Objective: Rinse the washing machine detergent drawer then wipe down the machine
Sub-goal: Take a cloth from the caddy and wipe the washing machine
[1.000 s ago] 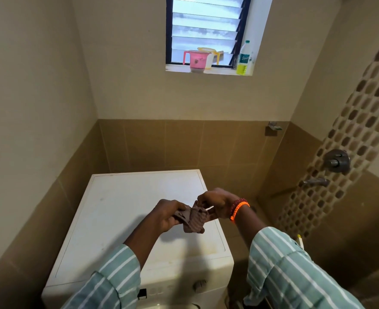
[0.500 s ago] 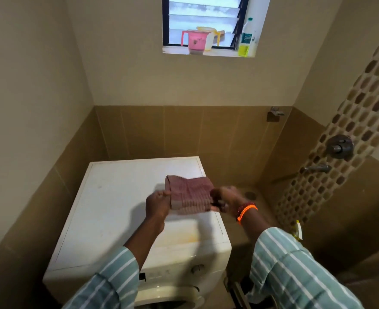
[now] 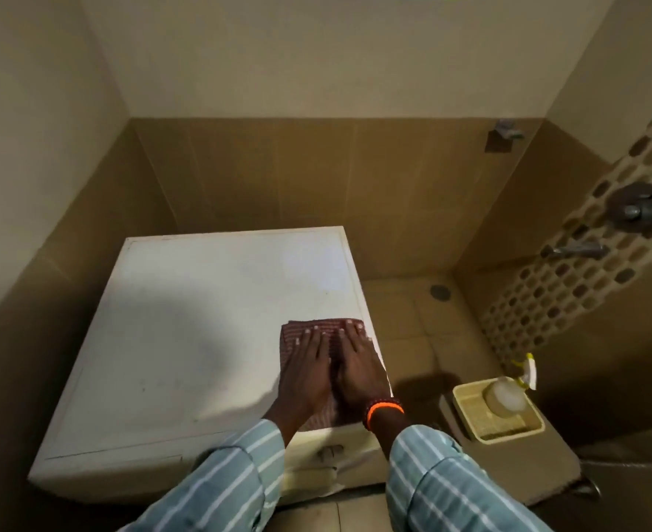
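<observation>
Place: a home bathroom that doubles as a laundry corner.
Walls: brown tiles below, cream above, on every side of the hands.
Under the hands: a white washing machine [image 3: 186,339].
Right of the hands: shower valve [image 3: 637,207] and tap [image 3: 577,250] on a patterned tile strip, a floor drain [image 3: 440,291], and a soap dish [image 3: 497,410].

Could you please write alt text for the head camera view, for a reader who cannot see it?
Both hands, left hand and right hand, press a reddish striped cloth flat on the white washing machine top, near its front right corner. A soap dish sits on a ledge to the right, in a brown-tiled bathroom.
</observation>
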